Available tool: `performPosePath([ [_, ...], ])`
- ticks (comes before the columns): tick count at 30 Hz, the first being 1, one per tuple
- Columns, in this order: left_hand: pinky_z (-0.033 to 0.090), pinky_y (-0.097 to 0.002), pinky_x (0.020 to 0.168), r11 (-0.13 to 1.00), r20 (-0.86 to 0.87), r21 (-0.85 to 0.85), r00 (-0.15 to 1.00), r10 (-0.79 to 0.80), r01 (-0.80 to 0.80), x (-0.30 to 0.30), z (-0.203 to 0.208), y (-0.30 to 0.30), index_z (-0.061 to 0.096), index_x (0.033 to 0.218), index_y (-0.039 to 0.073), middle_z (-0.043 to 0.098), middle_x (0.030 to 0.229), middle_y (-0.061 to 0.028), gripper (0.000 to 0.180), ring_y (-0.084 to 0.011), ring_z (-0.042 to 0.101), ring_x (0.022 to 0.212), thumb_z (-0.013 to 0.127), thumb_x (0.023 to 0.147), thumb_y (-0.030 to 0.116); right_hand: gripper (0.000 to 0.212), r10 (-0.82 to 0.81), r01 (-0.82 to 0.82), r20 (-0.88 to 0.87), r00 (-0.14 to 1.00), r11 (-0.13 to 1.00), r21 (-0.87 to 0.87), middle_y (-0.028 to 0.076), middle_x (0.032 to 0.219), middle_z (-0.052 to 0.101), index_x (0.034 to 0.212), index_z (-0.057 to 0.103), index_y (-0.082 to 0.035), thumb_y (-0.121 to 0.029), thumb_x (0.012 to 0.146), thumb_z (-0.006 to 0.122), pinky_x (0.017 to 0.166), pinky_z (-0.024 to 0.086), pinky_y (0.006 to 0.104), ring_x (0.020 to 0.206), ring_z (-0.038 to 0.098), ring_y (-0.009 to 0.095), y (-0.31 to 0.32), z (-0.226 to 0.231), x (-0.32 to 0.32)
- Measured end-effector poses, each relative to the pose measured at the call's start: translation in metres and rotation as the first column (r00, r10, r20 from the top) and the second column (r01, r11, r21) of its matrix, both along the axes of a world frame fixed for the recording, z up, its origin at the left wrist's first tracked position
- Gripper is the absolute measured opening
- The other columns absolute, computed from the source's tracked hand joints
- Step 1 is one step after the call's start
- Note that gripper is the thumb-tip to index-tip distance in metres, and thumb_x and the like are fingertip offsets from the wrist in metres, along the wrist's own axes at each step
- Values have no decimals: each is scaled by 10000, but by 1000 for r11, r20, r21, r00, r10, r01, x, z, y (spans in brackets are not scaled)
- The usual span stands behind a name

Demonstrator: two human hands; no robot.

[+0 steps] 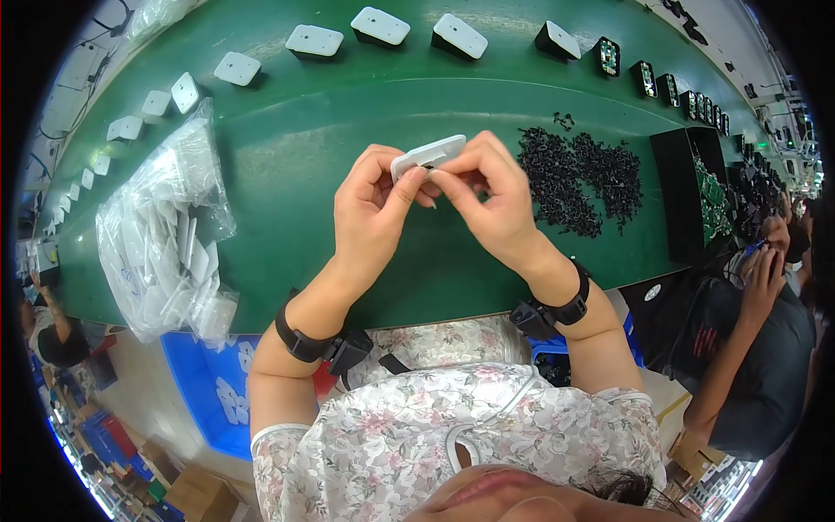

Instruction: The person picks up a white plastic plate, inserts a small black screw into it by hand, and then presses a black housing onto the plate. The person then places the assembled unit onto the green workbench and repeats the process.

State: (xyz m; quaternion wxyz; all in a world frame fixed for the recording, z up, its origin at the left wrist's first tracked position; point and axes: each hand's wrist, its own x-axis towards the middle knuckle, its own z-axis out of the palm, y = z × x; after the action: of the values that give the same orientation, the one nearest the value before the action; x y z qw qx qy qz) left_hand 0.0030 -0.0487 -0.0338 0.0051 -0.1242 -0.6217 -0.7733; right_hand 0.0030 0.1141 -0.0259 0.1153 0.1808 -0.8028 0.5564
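Both my hands meet over the middle of the green table (287,217). Between them is a white plastic cover (432,155), tilted, with its edge toward me. My left hand (370,196) grips its left end with thumb and fingers. At its right end my right hand (491,187) pinches, thumb tip close to a small dark part (426,166) at the cover's underside. What exactly that dark part is cannot be made out. Right of my right hand lies a wide pile of small black parts (578,178). A clear plastic bag (165,235) full of white covers lies to the left.
Along the far side runs a curved row of black housings with white covers (380,26); toward the right, housings show bare circuit boards (608,56). A black box (687,191) holds green boards. A blue bin (209,391) stands below the table's left edge. Another person (748,348) sits at right.
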Motion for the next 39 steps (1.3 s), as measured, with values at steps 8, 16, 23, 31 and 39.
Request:
performPosePath([
  [8, 522, -256, 661, 992, 153, 70, 982, -114, 104, -1, 4, 3, 555, 913, -53, 531, 904, -73, 92, -161, 627, 752, 571, 908, 38, 205, -13, 13, 40, 999, 1000, -2, -1, 918, 484, 899, 540, -55, -105, 796, 710, 622, 350, 205, 730, 433, 70, 11, 7, -6],
  [16, 529, -264, 698, 978, 267, -24, 944, -195, 209, -5, 7, -2, 544, 1102, -50, 632, 899, -109, 196, -160, 643, 771, 516, 926, 32, 229, 22, 10, 396, 918, 997, -78, -25, 770, 516, 884, 532, -60, -153, 791, 720, 558, 364, 196, 712, 452, 43, 16, 2, -9],
  [23, 469, -243, 577, 951, 248, -297, 955, 160, -82, -39, -15, -56, 555, 1062, -15, 609, 765, -66, 177, -131, 585, 655, 490, 953, 108, 383, -474, 529, -258, 842, 821, 215, 58, 956, 572, 1034, 584, -91, -360, 796, 717, 671, 469, 310, 799, 545, 174, 105, 15, -111],
  [31, 444, -329, 682, 408, -251, -856, 945, 208, -318, -48, -8, -53, 597, 1011, 68, 527, 946, -92, 152, -228, 532, 785, 515, 928, 165, 638, -736, 335, 6, 677, 315, 888, 227, 1056, 631, 1140, 580, -75, -514, 699, 718, 823, 502, 409, 943, 636, 292, 235, 13, -210],
  [39, 458, -410, 764, -17, -416, -909, 903, 108, -417, -13, -10, -46, 482, 1171, 0, 518, 1012, -158, 582, -346, 513, 947, 704, 773, 361, 428, 153, -48, 356, 922, 957, -287, 54, 1055, 545, 1163, 454, -23, -32, 790, 664, 832, 461, 277, 956, 543, 143, 103, 33, -68],
])
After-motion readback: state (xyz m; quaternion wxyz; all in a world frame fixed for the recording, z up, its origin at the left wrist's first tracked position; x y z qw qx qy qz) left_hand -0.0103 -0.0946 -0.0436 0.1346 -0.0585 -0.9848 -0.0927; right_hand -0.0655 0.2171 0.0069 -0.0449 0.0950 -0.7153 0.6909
